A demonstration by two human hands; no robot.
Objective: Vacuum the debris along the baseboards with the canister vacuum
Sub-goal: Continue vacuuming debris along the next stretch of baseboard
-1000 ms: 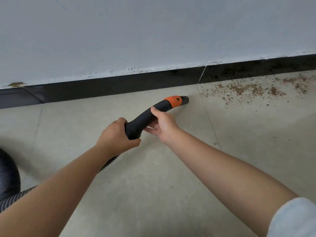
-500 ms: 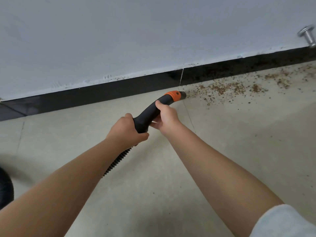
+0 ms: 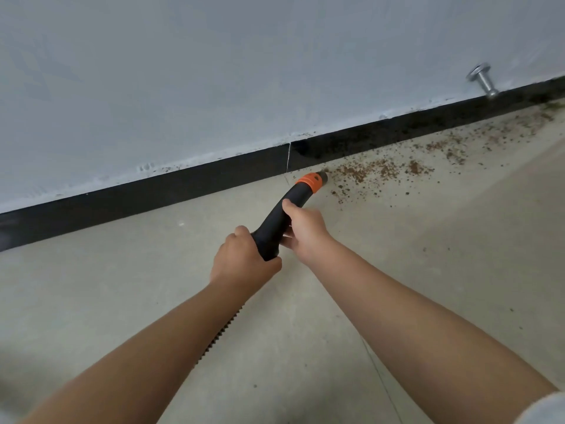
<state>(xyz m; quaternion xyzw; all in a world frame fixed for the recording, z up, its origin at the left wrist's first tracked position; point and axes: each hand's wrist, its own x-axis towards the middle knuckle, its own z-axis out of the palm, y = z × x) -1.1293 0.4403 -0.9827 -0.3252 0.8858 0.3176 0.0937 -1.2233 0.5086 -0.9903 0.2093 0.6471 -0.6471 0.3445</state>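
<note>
- the debris (image 3: 382, 171) lay scattered on the floor (image 3: 428, 270) along the black baseboard (image 3: 183, 185), thickest just right of the nozzle and trailing on toward the right edge of view.
- the vacuum's nozzle (image 3: 316, 180), with its orange collar, sat low at the near edge of that patch, close to the baseboard and just right of its joint line.
- your right hand (image 3: 305, 228) was wrapped around the black handle (image 3: 275, 228) further forward; your left hand (image 3: 241, 261) gripped it at the rear, where the ribbed hose (image 3: 220, 335) ran back under your left forearm.
- a metal door stop (image 3: 484, 82) stuck out of the wall at the far right, above the debris line.
- risks, as i judged them: a fast sweep could have scattered loose crumbs away from the opening; holding the nozzle too high would have left grit tight in the floor-baseboard corner; the hose could have pulled taut and checked your reach rightward; and near the stop, the nozzle might have knocked it.
</note>
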